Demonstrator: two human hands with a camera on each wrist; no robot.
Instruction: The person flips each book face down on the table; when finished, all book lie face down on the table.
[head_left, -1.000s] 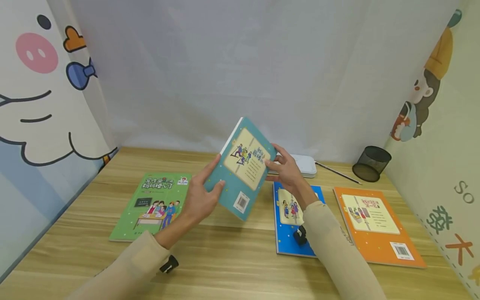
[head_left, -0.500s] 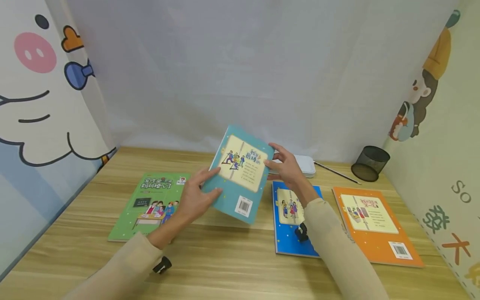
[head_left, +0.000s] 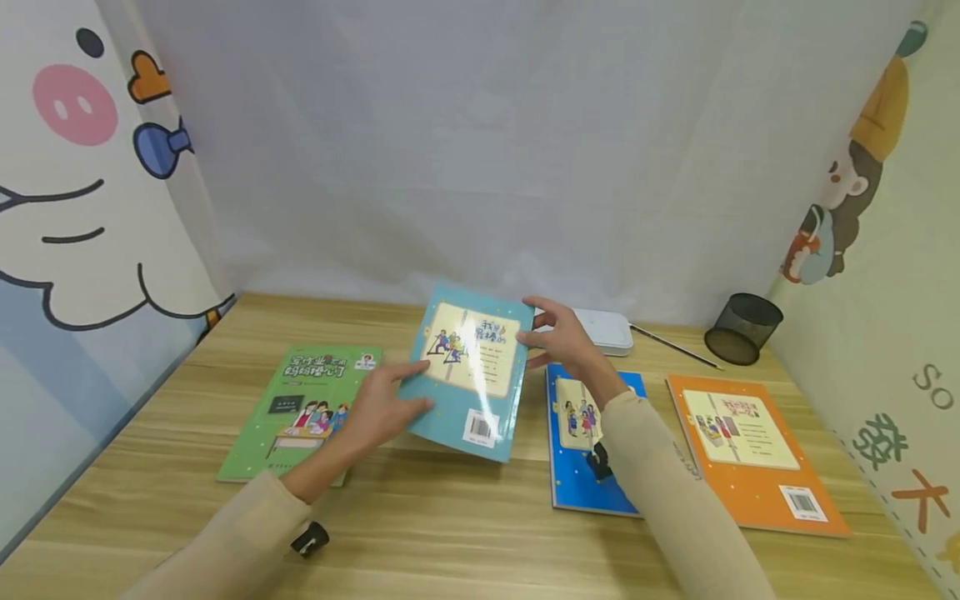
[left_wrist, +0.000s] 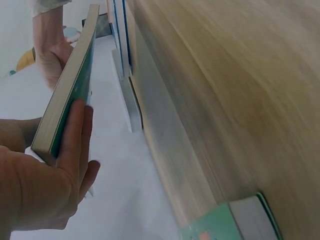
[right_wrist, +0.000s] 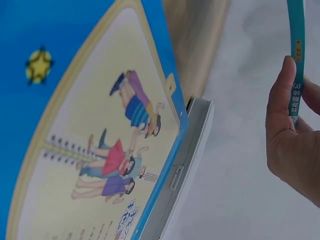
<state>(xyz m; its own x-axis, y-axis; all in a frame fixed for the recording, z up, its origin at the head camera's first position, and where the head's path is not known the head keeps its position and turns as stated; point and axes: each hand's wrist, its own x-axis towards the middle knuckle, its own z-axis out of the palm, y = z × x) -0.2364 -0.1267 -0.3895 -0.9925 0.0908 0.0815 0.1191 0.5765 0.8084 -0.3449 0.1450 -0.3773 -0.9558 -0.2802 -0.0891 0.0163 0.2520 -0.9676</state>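
A teal book (head_left: 468, 371) with its back cover and barcode up hangs tilted just above the wooden table (head_left: 450, 517), between a green book (head_left: 300, 412) and a blue book (head_left: 581, 475). My left hand (head_left: 401, 396) pinches its left edge, thumb on top and fingers underneath. My right hand (head_left: 534, 335) grips its upper right corner. In the left wrist view my left hand (left_wrist: 75, 145) clamps the teal book's page edge (left_wrist: 67, 90). The right wrist view shows my right hand (right_wrist: 290, 115) round the teal spine (right_wrist: 298, 50), above the blue book (right_wrist: 75, 150).
An orange book (head_left: 750, 450) lies flat at the right. A white case (head_left: 609, 329) sits behind the blue book, with a thin pen (head_left: 675, 344) and a black mesh cup (head_left: 742, 327) beside it. Curtains close in the back and both sides.
Both hands have lowered the teal book towards the table and tipped it flatter, from nearly upright to a shallow tilt.
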